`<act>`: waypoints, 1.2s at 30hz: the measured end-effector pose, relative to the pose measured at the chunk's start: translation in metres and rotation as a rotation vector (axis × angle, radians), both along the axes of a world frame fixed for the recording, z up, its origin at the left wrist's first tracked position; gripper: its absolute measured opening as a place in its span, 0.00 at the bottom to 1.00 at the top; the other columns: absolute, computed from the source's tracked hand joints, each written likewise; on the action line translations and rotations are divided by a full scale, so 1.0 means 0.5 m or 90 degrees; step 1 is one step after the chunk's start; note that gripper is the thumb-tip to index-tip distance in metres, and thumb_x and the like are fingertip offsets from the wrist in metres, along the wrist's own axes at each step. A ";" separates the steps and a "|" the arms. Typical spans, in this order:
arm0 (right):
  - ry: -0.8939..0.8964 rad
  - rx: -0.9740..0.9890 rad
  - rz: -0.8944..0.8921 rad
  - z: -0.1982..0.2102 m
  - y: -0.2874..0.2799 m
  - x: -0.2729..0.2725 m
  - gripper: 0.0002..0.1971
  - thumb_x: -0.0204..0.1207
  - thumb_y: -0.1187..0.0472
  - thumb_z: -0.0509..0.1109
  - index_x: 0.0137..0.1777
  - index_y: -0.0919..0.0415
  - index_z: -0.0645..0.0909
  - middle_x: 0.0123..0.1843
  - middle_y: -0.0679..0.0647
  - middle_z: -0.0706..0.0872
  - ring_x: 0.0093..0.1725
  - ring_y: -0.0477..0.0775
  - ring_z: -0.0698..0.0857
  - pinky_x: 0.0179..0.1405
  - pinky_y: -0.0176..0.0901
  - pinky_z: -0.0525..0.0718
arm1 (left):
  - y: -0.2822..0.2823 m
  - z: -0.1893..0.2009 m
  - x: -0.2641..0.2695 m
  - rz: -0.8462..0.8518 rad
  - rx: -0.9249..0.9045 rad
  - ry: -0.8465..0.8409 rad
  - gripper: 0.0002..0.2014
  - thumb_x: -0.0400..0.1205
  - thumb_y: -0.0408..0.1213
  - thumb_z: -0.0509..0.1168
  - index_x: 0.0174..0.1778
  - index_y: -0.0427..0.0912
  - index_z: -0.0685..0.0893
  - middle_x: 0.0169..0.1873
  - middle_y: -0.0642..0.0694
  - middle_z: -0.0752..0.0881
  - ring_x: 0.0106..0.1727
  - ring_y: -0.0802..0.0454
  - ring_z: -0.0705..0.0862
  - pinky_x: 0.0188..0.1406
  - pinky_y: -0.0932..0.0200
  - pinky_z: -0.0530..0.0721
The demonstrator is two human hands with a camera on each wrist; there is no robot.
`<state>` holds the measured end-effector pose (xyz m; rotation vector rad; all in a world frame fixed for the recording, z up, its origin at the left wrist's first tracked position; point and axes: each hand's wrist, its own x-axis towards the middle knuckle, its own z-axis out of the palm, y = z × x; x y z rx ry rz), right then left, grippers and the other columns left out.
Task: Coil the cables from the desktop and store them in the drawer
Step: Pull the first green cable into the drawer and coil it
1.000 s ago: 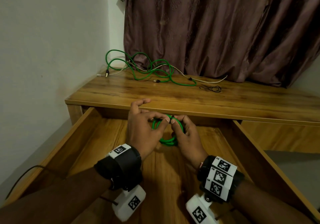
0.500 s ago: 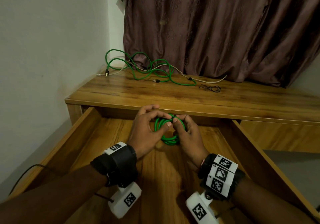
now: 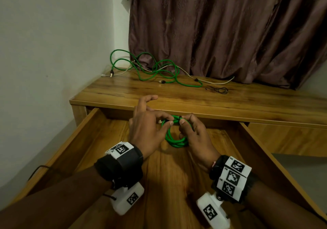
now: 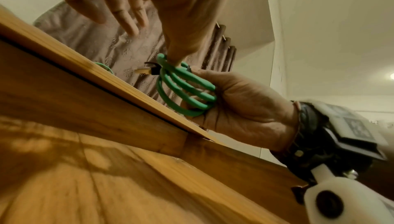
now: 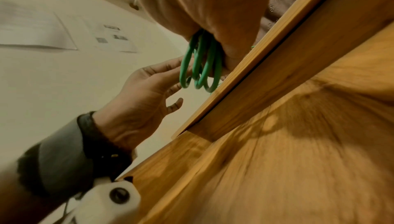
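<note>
Fingers of the right hand (image 3: 192, 133) curl round the green coil (image 3: 174, 136) and hide its right side; the left hand (image 3: 146, 127) pinches its top with thumb and forefinger, other fingers spread. Coil stands upright over the open drawer (image 3: 99, 133), near the desk's (image 3: 230, 103) front edge, its plug (image 4: 145, 71) pointing left. Loose cables (image 3: 155, 69) lie at the desk's back left corner, partly against the curtain (image 3: 221, 30).

plain pale wall (image 3: 53, 42) at left; mauve curtain (image 3: 221, 30) hung behind wooden desk (image 3: 247, 104); papers (image 5: 38, 30) pinned on wall.
</note>
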<state>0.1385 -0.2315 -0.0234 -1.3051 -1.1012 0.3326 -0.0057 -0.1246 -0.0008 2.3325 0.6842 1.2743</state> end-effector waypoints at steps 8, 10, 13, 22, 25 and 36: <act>-0.114 0.012 -0.070 0.005 0.007 -0.009 0.05 0.91 0.59 0.64 0.53 0.59 0.77 0.46 0.58 0.85 0.42 0.51 0.83 0.43 0.65 0.85 | -0.046 0.011 0.010 -0.004 0.106 -0.015 0.03 0.75 0.49 0.77 0.43 0.59 0.94 0.81 0.59 0.68 0.69 0.56 0.74 0.59 0.43 0.78; -0.134 0.014 -0.081 0.004 0.007 -0.006 0.05 0.91 0.59 0.64 0.53 0.58 0.76 0.45 0.56 0.85 0.41 0.49 0.83 0.43 0.65 0.84 | -0.038 0.011 0.010 -0.016 0.106 -0.050 0.04 0.73 0.49 0.79 0.42 0.59 0.95 0.79 0.58 0.69 0.68 0.54 0.75 0.58 0.42 0.79; -0.147 0.015 -0.085 0.001 0.007 -0.009 0.04 0.91 0.60 0.65 0.54 0.59 0.76 0.46 0.54 0.85 0.42 0.48 0.83 0.43 0.63 0.85 | -0.023 0.006 0.010 -0.040 0.103 -0.079 0.04 0.73 0.51 0.80 0.40 0.59 0.94 0.78 0.59 0.70 0.67 0.54 0.76 0.58 0.40 0.81; -0.133 -0.004 -0.075 -0.003 0.005 -0.014 0.04 0.91 0.58 0.65 0.54 0.57 0.77 0.47 0.56 0.84 0.45 0.57 0.84 0.45 0.61 0.84 | 0.004 -0.019 0.028 -0.126 -0.082 -0.175 0.06 0.73 0.45 0.84 0.38 0.54 0.94 0.76 0.52 0.72 0.66 0.68 0.78 0.59 0.78 0.75; -0.111 -0.010 -0.074 -0.002 -0.001 -0.012 0.06 0.91 0.58 0.65 0.53 0.58 0.78 0.45 0.53 0.84 0.43 0.48 0.82 0.41 0.48 0.82 | 0.008 -0.020 0.032 -0.163 -0.111 -0.160 0.05 0.74 0.43 0.83 0.39 0.53 0.93 0.74 0.52 0.75 0.75 0.75 0.72 0.59 0.82 0.74; 0.030 -0.057 0.026 -0.002 -0.004 -0.002 0.10 0.91 0.61 0.66 0.56 0.70 0.78 0.40 0.51 0.83 0.38 0.43 0.82 0.36 0.36 0.81 | 0.037 -0.043 0.020 -0.275 -0.260 -0.075 0.04 0.80 0.40 0.79 0.48 0.52 0.95 0.75 0.64 0.76 0.78 0.76 0.70 0.69 0.57 0.79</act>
